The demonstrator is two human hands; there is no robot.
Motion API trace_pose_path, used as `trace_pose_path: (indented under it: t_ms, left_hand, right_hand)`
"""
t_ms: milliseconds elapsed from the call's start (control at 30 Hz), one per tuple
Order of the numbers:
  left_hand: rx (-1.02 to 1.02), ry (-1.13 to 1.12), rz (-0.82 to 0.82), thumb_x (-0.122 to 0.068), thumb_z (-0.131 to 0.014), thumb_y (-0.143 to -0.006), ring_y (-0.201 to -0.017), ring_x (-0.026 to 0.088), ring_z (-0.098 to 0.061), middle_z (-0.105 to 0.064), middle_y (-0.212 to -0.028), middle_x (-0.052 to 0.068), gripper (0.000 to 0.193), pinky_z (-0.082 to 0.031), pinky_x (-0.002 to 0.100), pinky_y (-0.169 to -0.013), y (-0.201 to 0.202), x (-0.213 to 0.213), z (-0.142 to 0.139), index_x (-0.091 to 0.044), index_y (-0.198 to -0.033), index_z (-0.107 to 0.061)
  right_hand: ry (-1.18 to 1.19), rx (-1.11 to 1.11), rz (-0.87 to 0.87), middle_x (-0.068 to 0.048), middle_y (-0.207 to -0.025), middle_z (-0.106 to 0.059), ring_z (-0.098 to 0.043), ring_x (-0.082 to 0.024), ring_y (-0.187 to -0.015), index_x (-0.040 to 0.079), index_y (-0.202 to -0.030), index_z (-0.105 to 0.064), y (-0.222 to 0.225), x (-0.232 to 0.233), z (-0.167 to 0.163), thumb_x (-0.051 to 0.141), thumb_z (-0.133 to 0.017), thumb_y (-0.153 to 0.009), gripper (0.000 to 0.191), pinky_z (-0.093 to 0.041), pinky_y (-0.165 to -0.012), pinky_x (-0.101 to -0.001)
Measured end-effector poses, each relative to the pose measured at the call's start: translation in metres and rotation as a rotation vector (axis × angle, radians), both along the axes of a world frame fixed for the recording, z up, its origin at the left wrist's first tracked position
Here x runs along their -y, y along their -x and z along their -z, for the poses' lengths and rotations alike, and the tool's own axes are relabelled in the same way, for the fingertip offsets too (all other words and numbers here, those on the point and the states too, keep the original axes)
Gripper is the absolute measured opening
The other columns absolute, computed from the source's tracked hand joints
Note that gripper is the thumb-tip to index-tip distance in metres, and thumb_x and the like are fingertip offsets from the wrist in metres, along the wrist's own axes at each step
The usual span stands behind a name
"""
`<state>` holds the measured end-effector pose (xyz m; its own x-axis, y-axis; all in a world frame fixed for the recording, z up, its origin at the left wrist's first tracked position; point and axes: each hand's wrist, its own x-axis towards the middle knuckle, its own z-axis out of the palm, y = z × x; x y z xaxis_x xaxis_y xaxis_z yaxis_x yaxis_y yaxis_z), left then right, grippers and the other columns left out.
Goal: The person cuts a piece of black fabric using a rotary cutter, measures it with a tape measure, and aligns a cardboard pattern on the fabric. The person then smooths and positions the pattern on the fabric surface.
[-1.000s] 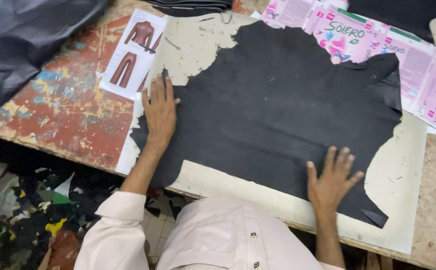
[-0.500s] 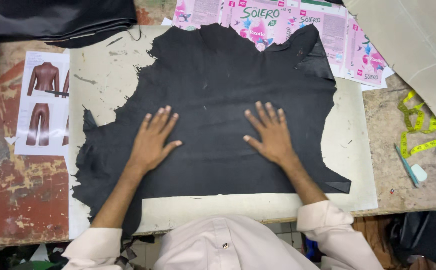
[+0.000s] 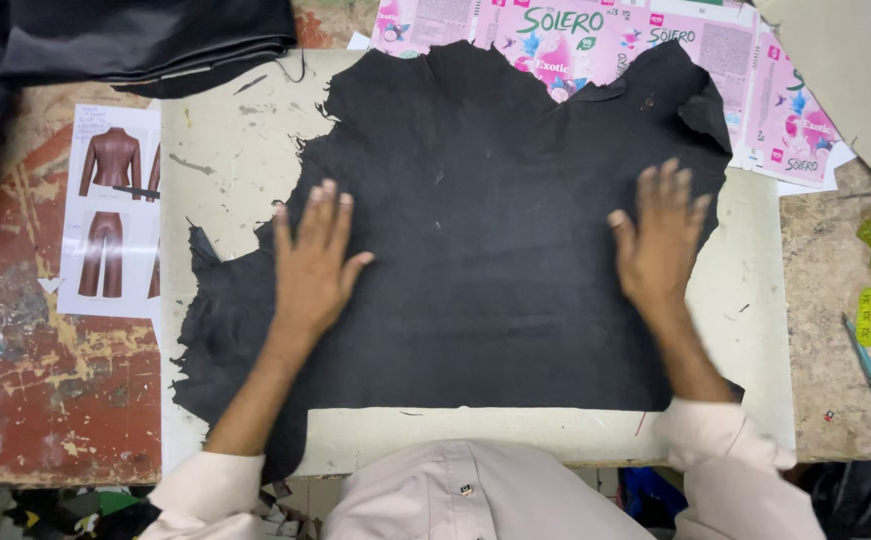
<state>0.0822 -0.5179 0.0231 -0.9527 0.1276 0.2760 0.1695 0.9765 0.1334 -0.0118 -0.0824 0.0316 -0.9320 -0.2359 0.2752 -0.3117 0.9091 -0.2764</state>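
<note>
I am pressing the black hide [image 3: 496, 230] flat on the pale board [image 3: 746, 300] on the desk [image 3: 36, 400]. My left hand [image 3: 311, 265] and right hand [image 3: 661, 235] lie open on it, fingers spread. I think any bumps need rubbing out next. It stretches longest left to right, ragged edge far.

Pale pinkish-beige button-up shirt, small dark button on the placket just below the black hide [image 3: 496, 240], long sleeves cuffed loosely at both wrists, left hand [image 3: 313, 262] and right hand [image 3: 659, 238] bare — no rings, no watch.
</note>
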Motion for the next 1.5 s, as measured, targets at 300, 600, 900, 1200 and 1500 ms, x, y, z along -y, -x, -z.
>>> trace_pose_path:
  t_ms: [300,600,900,1200,1500]
  left_hand:
    - [0.248,-0.24,0.116,-0.049,-0.059,-0.095,-0.154,0.033,-0.023,-0.024,-0.167,0.019,0.079,-0.014,0.058,-0.123,-0.089,-0.075,0.017,-0.01,-0.159,-0.033]
    - [0.061,-0.057,-0.238,-0.057,-0.053,-0.1,-0.157,0.031,-0.023,-0.023,-0.171,0.014,0.08,-0.016,0.055,-0.126,-0.131,0.11,0.03,-0.015,-0.164,-0.03]
    - [0.11,-0.196,-0.253,-0.06,-0.055,-0.099,-0.157,0.029,-0.018,-0.023,-0.169,0.014,0.082,-0.009,0.056,-0.125,-0.127,0.141,0.027,-0.014,-0.162,-0.03]
    - [-0.227,-0.63,-0.17,-0.027,-0.06,-0.11,-0.146,0.033,-0.049,-0.057,-0.153,0.018,0.051,-0.038,0.046,-0.123,-0.117,0.054,-0.041,-0.007,-0.155,-0.046]
    - [0.347,-2.154,0.302,-0.07,-0.04,-0.104,-0.057,0.013,-0.062,-0.061,-0.06,0.0,0.088,-0.057,0.031,-0.074,-0.189,-0.182,-0.02,0.001,-0.155,-0.045]
  right_hand:
    - [-0.29,0.219,-0.053,-0.02,-0.166,-0.022,-0.018,-0.04,-0.153,0.022,-0.158,-0.032,-0.164,0.037,0.048,0.062,-0.05,-0.089,0.082,-0.012,-0.119,-0.0674]
    - [-0.128,0.057,0.242,-0.036,-0.172,-0.017,-0.011,-0.054,-0.159,0.011,-0.166,-0.035,-0.178,-0.15,0.083,0.07,-0.035,-0.105,0.085,-0.003,-0.118,-0.0789]
    - [-0.095,0.079,0.236,-0.035,-0.168,-0.02,-0.014,-0.056,-0.154,0.009,-0.164,-0.035,-0.185,-0.136,0.072,0.069,-0.037,-0.103,0.085,-0.003,-0.114,-0.0781]
    - [-0.115,0.012,0.151,-0.032,-0.167,-0.033,-0.027,-0.047,-0.155,0.005,-0.166,-0.039,-0.213,-0.13,0.058,0.056,-0.047,-0.109,0.076,-0.002,-0.121,-0.0755]
    - [0.105,-0.159,0.06,-0.018,-0.15,-0.056,-0.049,-0.04,-0.141,0.005,-0.144,-0.057,-0.233,-0.234,0.042,0.013,-0.07,-0.096,0.05,-0.038,-0.12,-0.0522]
